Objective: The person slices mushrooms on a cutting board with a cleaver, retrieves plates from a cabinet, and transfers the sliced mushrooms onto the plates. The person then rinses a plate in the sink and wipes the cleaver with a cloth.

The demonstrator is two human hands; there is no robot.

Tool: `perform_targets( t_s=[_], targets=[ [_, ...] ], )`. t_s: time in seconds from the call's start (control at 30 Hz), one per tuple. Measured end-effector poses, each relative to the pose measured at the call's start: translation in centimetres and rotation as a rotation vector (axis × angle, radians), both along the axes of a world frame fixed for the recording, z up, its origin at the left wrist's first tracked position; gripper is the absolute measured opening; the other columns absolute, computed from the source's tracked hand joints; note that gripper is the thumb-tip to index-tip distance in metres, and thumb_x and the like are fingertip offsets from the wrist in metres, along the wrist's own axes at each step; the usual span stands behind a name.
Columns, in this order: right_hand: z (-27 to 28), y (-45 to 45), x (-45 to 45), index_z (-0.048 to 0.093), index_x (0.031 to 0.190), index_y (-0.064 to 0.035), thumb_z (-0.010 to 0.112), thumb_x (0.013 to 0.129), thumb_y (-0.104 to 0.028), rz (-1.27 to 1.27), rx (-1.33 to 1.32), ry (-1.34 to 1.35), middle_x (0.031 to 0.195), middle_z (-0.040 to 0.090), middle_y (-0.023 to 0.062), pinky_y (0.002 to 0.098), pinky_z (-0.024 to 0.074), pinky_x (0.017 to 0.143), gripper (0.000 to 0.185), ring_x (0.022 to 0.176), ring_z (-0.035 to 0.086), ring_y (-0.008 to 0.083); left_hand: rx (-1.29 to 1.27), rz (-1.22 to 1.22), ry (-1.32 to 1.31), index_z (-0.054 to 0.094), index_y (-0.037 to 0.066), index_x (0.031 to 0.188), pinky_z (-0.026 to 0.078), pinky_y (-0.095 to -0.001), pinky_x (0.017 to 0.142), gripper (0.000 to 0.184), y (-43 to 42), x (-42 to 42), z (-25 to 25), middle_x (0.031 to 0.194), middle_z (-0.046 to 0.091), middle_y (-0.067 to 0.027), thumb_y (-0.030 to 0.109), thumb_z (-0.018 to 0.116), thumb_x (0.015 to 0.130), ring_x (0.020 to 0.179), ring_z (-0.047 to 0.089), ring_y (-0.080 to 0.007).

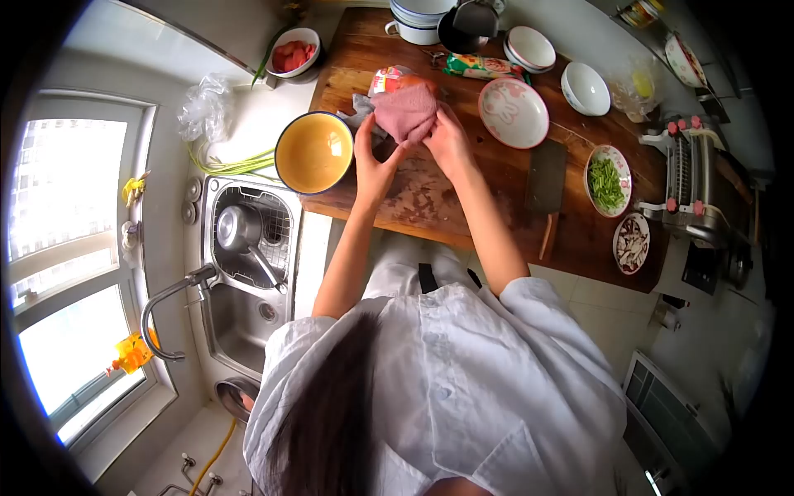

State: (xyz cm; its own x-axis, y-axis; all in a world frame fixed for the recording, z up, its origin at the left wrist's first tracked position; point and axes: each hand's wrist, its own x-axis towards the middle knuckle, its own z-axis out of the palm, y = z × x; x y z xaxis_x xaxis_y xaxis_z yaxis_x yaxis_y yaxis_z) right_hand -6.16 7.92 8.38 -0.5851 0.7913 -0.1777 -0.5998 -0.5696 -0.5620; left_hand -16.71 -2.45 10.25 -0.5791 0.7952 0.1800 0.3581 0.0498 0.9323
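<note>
Both hands hold a pink cloth (405,113) over the wooden counter (447,194). My left hand (376,165) pinches its lower left side, and my right hand (450,145) grips its right edge. A grey cloth (361,105) lies beside the pink one, partly hidden by it and by my left hand. Close to my left hand stands a yellow enamel bowl (314,153) with a dark rim. Behind the pink cloth is a printed plastic package (389,79), only partly visible.
On the right are a patterned plate (513,113), a cleaver (546,178), a bowl of chopped greens (607,183), a dish of sliced food (632,244) and a metal pasta machine (691,178). A sink (240,318) with a saucepan (237,227) lies left.
</note>
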Motion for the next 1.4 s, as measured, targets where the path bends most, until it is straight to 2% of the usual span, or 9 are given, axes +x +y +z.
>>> perform_targets(
  t_s=[0.23,0.6,0.77,0.83,0.87,0.9,0.97,1.1,1.4],
  targets=[
    [2.1,-8.7,11.4,0.044,0.115,-0.0083,0.045,0.089,-0.017,-0.012,-0.018,0.012,0.115,0.049,0.0052,0.0344,0.0337,0.094,0.027,0.107,0.045,0.0147,-0.018,-0.324,-0.506,0.053,-0.004,0.107,0.042,-0.0224,0.080,0.027,-1.1,8.2,-0.9,0.095,0.060,-0.0066,0.008,0.055,0.083,0.089,0.054,-0.0107],
    [-6.8,-8.9,27.9,0.046,0.107,-0.0003,0.069,0.067,-0.021,-0.401,0.585,-2.151,0.098,0.053,0.0177,0.0407,0.0436,0.078,0.051,0.095,0.052,0.0327,-0.201,-0.172,-1.194,0.050,0.005,0.107,0.046,-0.0294,0.073,0.030,-1.4,10.3,-5.1,0.095,0.057,-0.0066,0.029,0.039,0.092,0.086,0.055,-0.0159],
    [-6.2,-7.7,30.1,0.045,0.097,-0.0009,0.059,0.072,-0.016,-0.059,0.550,-1.897,0.068,0.057,0.0166,0.0416,0.0473,0.055,0.033,0.064,0.058,0.0345,-0.204,-0.448,-1.590,0.048,0.004,0.112,0.046,-0.0356,0.076,0.035,0.7,12.3,-3.5,0.103,0.058,-0.0097,0.030,0.045,0.089,0.091,0.055,-0.0226],
    [-4.3,-9.3,29.5,0.044,0.092,-0.0022,0.054,0.076,-0.015,-0.094,-0.155,-0.896,0.063,0.056,0.0143,0.0338,0.0451,0.045,0.023,0.050,0.057,0.0242,-0.259,-0.400,-1.654,0.049,0.004,0.111,0.047,-0.0354,0.073,0.035,1.1,12.6,-4.2,0.098,0.060,-0.0099,0.029,0.048,0.087,0.086,0.057,-0.0221],
    [-2.5,-10.1,28.7,0.042,0.094,-0.0035,0.052,0.077,-0.009,-0.139,-0.190,-0.776,0.061,0.054,0.0108,0.0269,0.0398,0.037,0.021,0.041,0.052,0.0152,0.058,-1.063,-1.928,0.052,0.002,0.106,0.047,-0.0341,0.070,0.030,1.9,12.4,-4.9,0.092,0.060,-0.0087,0.025,0.050,0.087,0.078,0.058,-0.0195],
    [-1.9,-11.1,28.1,0.042,0.094,-0.0035,0.052,0.077,-0.009,-0.150,-0.191,-0.780,0.061,0.054,0.0108,0.0269,0.0398,0.037,0.021,0.041,0.052,0.0152,0.053,-1.074,-1.934,0.052,0.002,0.106,0.047,-0.0341,0.070,0.030,1.9,13.1,-5.7,0.092,0.060,-0.0087,0.025,0.050,0.087,0.078,0.058,-0.0195],
    [-0.8,-13.2,26.7,0.039,0.099,-0.0027,0.051,0.076,-0.003,-0.254,0.024,-0.944,0.057,0.050,0.0077,0.0257,0.0357,0.034,0.026,0.037,0.046,0.0134,-0.169,-0.473,-0.901,0.054,0.002,0.101,0.047,-0.0331,0.068,0.022,2.0,17.0,0.8,0.083,0.061,-0.0066,0.018,0.049,0.087,0.070,0.058,-0.0159],
    [3.9,-16.0,22.4,0.036,0.105,-0.0011,0.048,0.076,0.002,-0.301,0.133,-0.772,0.053,0.044,0.0045,0.0243,0.0346,0.033,0.032,0.036,0.043,0.0117,0.117,-0.779,0.094,0.049,0.009,0.117,0.018,-0.0487,0.102,0.040,0.8,22.1,0.3,0.136,0.027,-0.0171,0.017,0.056,0.078,0.127,0.025,-0.0320],
    [4.8,-19.1,21.1,0.035,0.102,0.0005,0.048,0.076,0.001,-0.292,-0.103,-0.643,0.052,0.044,0.0051,0.0260,0.0364,0.035,0.029,0.037,0.044,0.0133,0.108,-0.803,0.447,0.051,0.003,0.110,0.024,-0.0470,0.099,0.034,5.4,19.9,-2.8,0.121,0.048,-0.0155,0.018,0.054,0.080,0.120,0.036,-0.0310]
  ],
)
